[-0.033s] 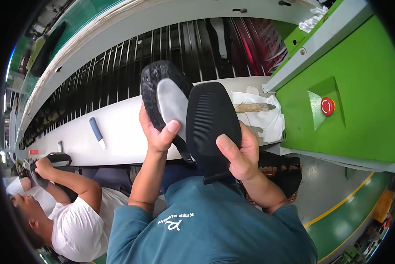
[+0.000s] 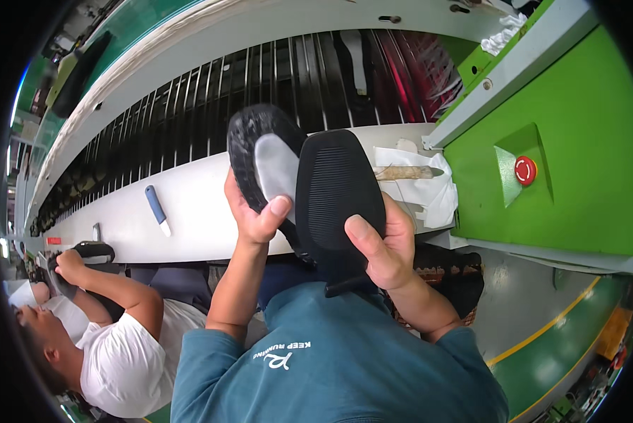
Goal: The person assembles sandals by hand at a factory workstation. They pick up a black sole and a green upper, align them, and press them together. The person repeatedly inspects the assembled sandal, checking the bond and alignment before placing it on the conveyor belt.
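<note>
Holding two black shoe soles up over the white bench edge (image 2: 189, 233), one per hand, both above the person's lap

Left hand (image 2: 256, 211): fingers curled round the rear sole (image 2: 260, 151), thumb pressed on its face, firm grip. This sole is rounded, black with a speckled, scuffed rim and a pale grey oval patch in the middle. Tilted, heel end down in the palm

Right hand (image 2: 383, 247): fingers wrapped behind the front sole (image 2: 337, 190), thumb on the near face at the lower edge, closed on it. Front sole is matte black, fine ribbed tread across the whole face, broad squared top narrowing toward the hand. It overlaps the rear sole's right side; touching or not, can't tell

Around them:
- blue-handled tool with white tip (image 2: 156, 209) lying on the bench, well left of the hands
- wooden-handled brush (image 2: 404, 173) on white cloth (image 2: 429, 190), just right of the front sole
- dark slatted conveyor (image 2: 211, 106) behind the bench
- green machine housing with red round button (image 2: 525, 170) at right
- another person in a white shirt (image 2: 126, 359) lower left, own hands on a dark item, blurred
</note>
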Available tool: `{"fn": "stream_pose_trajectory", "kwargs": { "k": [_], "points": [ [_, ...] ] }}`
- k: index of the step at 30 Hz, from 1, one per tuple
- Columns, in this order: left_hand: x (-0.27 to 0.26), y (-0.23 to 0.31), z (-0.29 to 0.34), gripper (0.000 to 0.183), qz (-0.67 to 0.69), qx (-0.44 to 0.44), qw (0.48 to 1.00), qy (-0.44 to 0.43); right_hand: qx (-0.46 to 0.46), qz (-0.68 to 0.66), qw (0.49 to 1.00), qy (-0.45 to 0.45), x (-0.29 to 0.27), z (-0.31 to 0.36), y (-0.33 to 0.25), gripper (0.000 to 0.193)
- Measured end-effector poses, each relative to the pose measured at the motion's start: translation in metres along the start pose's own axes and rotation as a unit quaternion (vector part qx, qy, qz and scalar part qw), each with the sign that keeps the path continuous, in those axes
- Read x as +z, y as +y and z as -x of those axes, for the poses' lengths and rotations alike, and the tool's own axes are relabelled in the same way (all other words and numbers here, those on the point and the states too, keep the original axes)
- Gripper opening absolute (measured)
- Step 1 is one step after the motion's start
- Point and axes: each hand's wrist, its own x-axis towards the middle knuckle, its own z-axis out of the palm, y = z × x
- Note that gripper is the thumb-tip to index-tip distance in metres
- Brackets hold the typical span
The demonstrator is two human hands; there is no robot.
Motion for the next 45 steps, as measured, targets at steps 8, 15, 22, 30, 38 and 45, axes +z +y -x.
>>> {"fn": "stream_pose_trajectory", "kwargs": {
  "k": [8, 15, 22, 30, 38, 45],
  "points": [
    [-0.008, 0.078, -0.005, 0.064, 0.085, 0.053, 0.991, -0.087, 0.002, 0.049, 0.998, -0.047, 0.034, 0.021, 0.0, 0.036],
    [-0.01, 0.09, 0.009, 0.055, 0.106, 0.04, 0.99, -0.089, -0.003, 0.054, 0.997, -0.057, 0.036, 0.032, 0.008, 0.033],
    [-0.009, 0.087, 0.009, 0.044, 0.085, 0.099, 0.988, -0.082, -0.034, 0.018, 0.999, 0.014, 0.034, 0.028, 0.001, 0.033],
    [-0.002, 0.09, 0.012, 0.04, 0.033, 0.13, 0.989, -0.066, -0.013, 0.02, 1.0, -0.011, 0.033, 0.028, -0.005, 0.026],
    [-0.005, 0.082, 0.012, 0.05, 0.087, 0.087, 0.99, -0.069, -0.012, 0.074, 0.996, -0.053, 0.049, 0.032, -0.004, 0.017],
    [0.005, 0.085, 0.016, 0.094, 0.17, 0.032, 0.984, -0.037, -0.027, 0.143, 0.987, -0.066, 0.053, 0.027, -0.001, 0.021]
  ]
}}
